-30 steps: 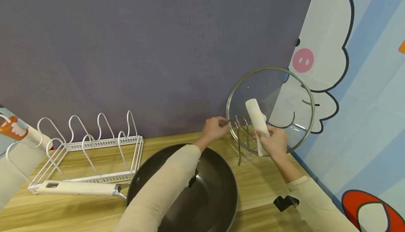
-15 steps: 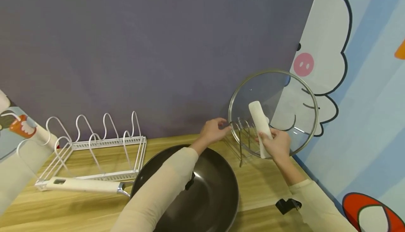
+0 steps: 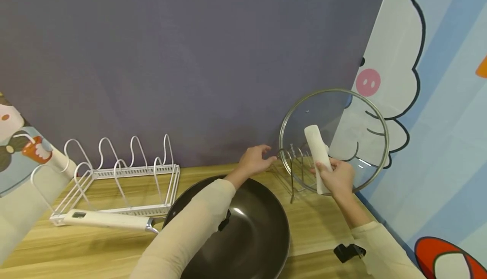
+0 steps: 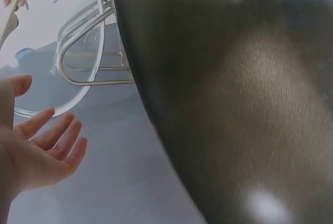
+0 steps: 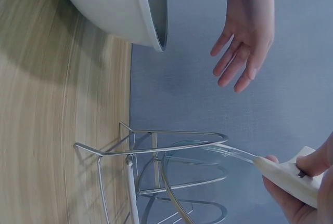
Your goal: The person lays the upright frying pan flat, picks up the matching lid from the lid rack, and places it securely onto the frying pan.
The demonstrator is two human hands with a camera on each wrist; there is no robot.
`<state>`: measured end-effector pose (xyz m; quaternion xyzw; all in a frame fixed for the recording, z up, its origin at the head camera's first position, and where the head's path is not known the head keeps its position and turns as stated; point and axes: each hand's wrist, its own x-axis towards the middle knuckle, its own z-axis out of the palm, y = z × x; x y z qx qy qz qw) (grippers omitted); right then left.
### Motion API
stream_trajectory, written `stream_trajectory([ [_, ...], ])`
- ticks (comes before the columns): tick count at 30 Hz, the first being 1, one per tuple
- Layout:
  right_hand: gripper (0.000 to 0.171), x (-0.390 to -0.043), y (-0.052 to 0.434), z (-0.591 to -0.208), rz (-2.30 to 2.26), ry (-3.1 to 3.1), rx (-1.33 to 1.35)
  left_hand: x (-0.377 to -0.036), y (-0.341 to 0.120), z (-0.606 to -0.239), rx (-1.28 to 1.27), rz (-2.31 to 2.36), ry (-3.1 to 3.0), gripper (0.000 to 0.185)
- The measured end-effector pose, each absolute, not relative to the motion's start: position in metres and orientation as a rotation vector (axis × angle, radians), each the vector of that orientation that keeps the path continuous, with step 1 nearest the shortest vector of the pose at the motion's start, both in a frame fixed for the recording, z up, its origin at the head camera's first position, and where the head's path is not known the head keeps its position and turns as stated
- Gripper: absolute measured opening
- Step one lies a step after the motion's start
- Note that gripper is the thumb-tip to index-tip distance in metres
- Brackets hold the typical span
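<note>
Upright, the lid (image 3: 335, 137) is resting in the wire stand (image 3: 293, 173), right hand (image 3: 336, 177) gripping its handle (image 3: 317, 156) to steady it, left hand (image 3: 254, 160) hovering alongside, fingers loosely spread

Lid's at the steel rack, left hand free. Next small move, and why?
Probably ease the glass lid down between the steel rack's wires. The right hand grips its white handle, the rim sits at the loops, and the left hand hovers open beside the rack.
</note>
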<state>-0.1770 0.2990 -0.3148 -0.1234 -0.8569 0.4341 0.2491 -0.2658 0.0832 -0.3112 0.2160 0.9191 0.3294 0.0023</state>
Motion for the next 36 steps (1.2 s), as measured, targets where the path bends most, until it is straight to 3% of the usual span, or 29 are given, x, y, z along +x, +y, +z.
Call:
stream_trajectory([
  [36, 0.038, -0.171, 0.304, -0.294, 1.044, -2.289, -0.296, -0.264, 0.071, -0.306, 0.697, 0.935, 2.885, 0.056],
])
